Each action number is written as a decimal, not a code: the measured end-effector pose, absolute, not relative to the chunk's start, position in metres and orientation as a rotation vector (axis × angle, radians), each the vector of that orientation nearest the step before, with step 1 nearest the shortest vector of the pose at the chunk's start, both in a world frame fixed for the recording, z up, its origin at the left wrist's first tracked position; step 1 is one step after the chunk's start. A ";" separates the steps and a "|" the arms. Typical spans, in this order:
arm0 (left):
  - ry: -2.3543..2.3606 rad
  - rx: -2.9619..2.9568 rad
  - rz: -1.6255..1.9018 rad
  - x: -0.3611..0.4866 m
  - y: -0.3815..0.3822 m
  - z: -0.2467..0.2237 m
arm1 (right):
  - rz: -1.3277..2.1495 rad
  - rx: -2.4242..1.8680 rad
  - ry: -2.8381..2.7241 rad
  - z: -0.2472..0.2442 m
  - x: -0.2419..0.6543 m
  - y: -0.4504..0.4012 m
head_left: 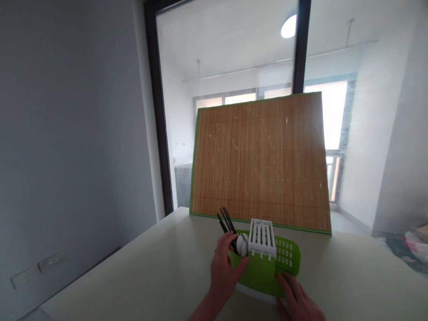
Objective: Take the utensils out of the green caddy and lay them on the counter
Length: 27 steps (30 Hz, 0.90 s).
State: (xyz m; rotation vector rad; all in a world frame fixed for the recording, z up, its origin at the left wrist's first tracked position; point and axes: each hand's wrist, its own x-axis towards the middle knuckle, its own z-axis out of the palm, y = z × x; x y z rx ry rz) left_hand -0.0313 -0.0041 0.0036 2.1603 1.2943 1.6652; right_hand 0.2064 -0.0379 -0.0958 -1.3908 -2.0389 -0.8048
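Hands at green drainer basket [264,272]: left hand [224,267] pinches black chopsticks [226,221] at its left end; right hand [297,298] spread flat on near rim.

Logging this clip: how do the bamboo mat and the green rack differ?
The bamboo mat stands upright against the window; the green rack lies low on the table. The mat is wide, flat and brown; the rack is small, slotted plastic. Nobody touches the mat; both hands are at the rack. Both show green.
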 end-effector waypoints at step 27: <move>0.971 2.773 0.656 -0.046 0.049 0.076 | -0.677 -1.329 -2.019 -0.095 0.208 -0.035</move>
